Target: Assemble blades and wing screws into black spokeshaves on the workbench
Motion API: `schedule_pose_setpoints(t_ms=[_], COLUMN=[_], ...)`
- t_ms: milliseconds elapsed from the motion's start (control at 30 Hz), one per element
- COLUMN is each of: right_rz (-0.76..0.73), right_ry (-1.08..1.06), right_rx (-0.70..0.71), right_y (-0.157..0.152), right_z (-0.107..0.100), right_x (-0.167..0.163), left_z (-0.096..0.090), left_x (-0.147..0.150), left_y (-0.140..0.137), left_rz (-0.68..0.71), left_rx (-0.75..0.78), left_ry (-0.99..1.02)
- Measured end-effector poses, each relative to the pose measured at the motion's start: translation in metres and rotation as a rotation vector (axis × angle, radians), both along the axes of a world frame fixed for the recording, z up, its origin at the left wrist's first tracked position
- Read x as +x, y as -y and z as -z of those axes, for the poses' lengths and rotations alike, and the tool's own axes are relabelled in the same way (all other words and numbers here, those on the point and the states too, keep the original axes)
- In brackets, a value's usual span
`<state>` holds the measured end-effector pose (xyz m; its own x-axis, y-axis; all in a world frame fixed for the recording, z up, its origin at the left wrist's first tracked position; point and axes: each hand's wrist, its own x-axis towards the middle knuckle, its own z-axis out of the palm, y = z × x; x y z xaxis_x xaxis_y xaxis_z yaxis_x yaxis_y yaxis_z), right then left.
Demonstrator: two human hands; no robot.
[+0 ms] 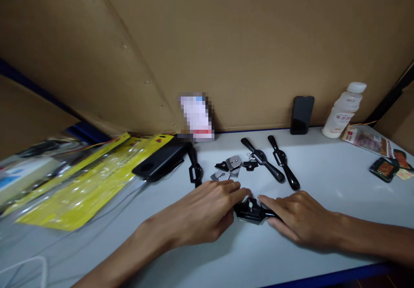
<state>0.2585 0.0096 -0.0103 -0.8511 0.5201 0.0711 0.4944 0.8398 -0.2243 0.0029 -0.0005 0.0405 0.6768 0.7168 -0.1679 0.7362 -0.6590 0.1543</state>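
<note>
A black spokeshave (253,211) lies across the front of the table between my two hands. My left hand (210,208) covers its left handle, the fingers curled, with fingertips near the screw in the middle of the body. My right hand (299,217) pinches the right handle between thumb and index finger. Just beyond are loose metal blades (233,163), small black cap pieces (250,165) and small screws (249,155). Two more spokeshave bodies, one nearer (263,160) and one farther right (283,162), lie behind my right hand. Another black body (195,171) is partly hidden beyond my left hand.
Yellow-backed plastic packaging (97,189) and a black device (161,161) with a cable lie to the left. A blurred-out phone-like item (197,117) and a dark phone (302,115) lean on the cardboard wall. A bottle (344,111) and packets (368,140) stand at right.
</note>
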Motion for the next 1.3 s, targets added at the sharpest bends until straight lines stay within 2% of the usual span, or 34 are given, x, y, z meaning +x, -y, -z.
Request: schedule_pose_setpoints(t_ms=[367, 1300], right_rz=[-0.015, -0.006], right_ry=[0.0, -0.022], right_rx=[0.044, 0.019], right_y=[-0.0008, -0.0012], right_z=[0.0044, 0.0076], right_x=[0.0011, 0.0025], left_z=[0.0013, 0.0009], left_x=[-0.0059, -0.0038], left_y=[-0.0009, -0.0011], left_rz=[0.021, 0.025], left_rx=[0.01, 0.004], left_ry=[0.026, 0.014])
